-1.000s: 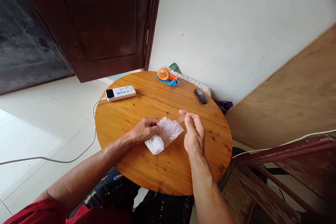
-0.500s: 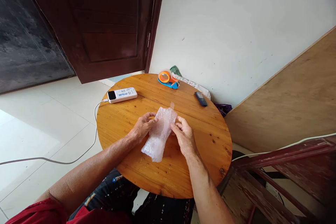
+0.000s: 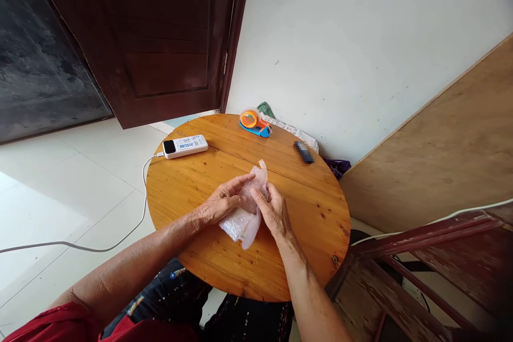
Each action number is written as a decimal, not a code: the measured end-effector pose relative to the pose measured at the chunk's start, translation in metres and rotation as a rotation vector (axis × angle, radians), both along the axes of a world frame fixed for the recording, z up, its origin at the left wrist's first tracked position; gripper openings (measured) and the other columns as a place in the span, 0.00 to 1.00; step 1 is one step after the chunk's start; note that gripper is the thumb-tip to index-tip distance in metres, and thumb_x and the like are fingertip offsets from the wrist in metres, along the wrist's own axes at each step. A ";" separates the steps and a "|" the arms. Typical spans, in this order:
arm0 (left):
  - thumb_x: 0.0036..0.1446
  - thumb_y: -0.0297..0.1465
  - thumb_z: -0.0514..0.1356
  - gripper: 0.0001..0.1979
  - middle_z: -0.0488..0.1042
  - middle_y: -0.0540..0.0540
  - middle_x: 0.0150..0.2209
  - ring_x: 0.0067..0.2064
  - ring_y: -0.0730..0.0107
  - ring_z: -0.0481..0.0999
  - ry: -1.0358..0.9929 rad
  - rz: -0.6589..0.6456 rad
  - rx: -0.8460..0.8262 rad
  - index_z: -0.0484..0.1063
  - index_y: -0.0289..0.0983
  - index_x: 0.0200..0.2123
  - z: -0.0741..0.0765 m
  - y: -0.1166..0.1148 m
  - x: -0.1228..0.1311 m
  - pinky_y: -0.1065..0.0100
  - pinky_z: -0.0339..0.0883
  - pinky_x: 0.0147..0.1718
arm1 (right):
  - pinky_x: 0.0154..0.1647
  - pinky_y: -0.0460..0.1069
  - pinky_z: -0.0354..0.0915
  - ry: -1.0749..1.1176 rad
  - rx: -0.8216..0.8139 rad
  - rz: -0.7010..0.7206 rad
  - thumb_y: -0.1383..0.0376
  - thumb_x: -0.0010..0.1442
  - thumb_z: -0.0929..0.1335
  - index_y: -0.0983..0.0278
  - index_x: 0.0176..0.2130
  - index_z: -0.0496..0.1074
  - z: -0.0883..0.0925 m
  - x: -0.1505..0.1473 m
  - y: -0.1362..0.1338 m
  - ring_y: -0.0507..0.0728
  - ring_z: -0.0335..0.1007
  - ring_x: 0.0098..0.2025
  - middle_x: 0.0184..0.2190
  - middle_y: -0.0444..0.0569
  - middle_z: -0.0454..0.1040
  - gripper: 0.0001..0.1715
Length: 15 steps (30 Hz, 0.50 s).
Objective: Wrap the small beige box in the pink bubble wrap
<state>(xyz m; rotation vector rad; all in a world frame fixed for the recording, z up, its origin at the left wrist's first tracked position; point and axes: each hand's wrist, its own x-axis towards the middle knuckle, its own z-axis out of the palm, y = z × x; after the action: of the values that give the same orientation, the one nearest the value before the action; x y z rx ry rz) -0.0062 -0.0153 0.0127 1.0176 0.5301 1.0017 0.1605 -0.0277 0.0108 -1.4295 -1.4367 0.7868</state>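
Observation:
A crumpled sheet or pouch of clear bubble wrap is between my hands over the round wooden table. A narrow strip, perhaps tape, sticks up from its far end. My left hand grips the left side, with its fingers reaching over the upper part and the thumb pressed on the plastic. My right hand pinches the right side, thumb on top and the other fingers underneath. The near end hangs out below both hands with a loose flap. Whether anything is wrapped inside, I cannot tell.
An orange and blue tape dispenser stands at the table's far edge. To the left lies a white power bank with a cable running off the table. A dark pixelated object lies at the far right, near the wall.
The bubble wrap has gone from stretched out to bunched and folded. My left fingers have moved over its upper part, and my hands are closer together.

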 end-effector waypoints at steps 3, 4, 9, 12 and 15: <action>0.43 0.28 0.64 0.31 0.73 0.41 0.56 0.51 0.59 0.74 -0.051 0.113 -0.072 0.72 0.37 0.55 0.000 0.005 -0.001 0.65 0.68 0.47 | 0.28 0.49 0.61 0.210 0.023 -0.105 0.45 0.57 0.69 0.62 0.27 0.71 -0.003 0.005 0.004 0.54 0.66 0.27 0.23 0.43 0.73 0.23; 0.43 0.29 0.64 0.30 0.73 0.41 0.56 0.52 0.60 0.74 -0.057 0.163 -0.097 0.72 0.36 0.54 -0.001 0.008 -0.002 0.65 0.67 0.47 | 0.29 0.49 0.62 0.329 0.022 -0.126 0.46 0.56 0.69 0.62 0.28 0.72 -0.004 0.007 0.006 0.55 0.67 0.28 0.24 0.43 0.74 0.22; 0.46 0.35 0.65 0.33 0.70 0.39 0.59 0.56 0.57 0.70 0.089 0.298 -0.018 0.68 0.37 0.58 -0.004 0.016 -0.009 0.62 0.65 0.51 | 0.34 0.52 0.68 0.759 -0.115 -0.140 0.50 0.44 0.77 0.63 0.29 0.77 -0.009 0.014 0.017 0.57 0.73 0.30 0.29 0.48 0.80 0.20; 0.49 0.42 0.66 0.32 0.69 0.40 0.55 0.53 0.57 0.70 0.430 0.483 0.232 0.69 0.39 0.57 -0.002 0.012 -0.014 0.60 0.66 0.49 | 0.36 0.51 0.69 0.806 -0.147 -0.117 0.52 0.43 0.78 0.63 0.30 0.79 -0.008 0.014 0.017 0.57 0.75 0.32 0.30 0.48 0.81 0.19; 0.45 0.48 0.68 0.29 0.71 0.43 0.43 0.43 0.61 0.71 0.673 0.530 0.419 0.74 0.38 0.48 -0.001 0.007 -0.014 0.60 0.67 0.44 | 0.44 0.51 0.70 0.830 -0.150 0.039 0.53 0.45 0.78 0.62 0.32 0.80 -0.001 0.010 0.011 0.57 0.76 0.38 0.34 0.47 0.82 0.18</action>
<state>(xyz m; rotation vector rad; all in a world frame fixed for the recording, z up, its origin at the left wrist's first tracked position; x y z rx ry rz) -0.0203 -0.0080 0.0122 1.6554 1.2239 1.2574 0.1708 -0.0165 0.0094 -0.9797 -0.7708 1.3334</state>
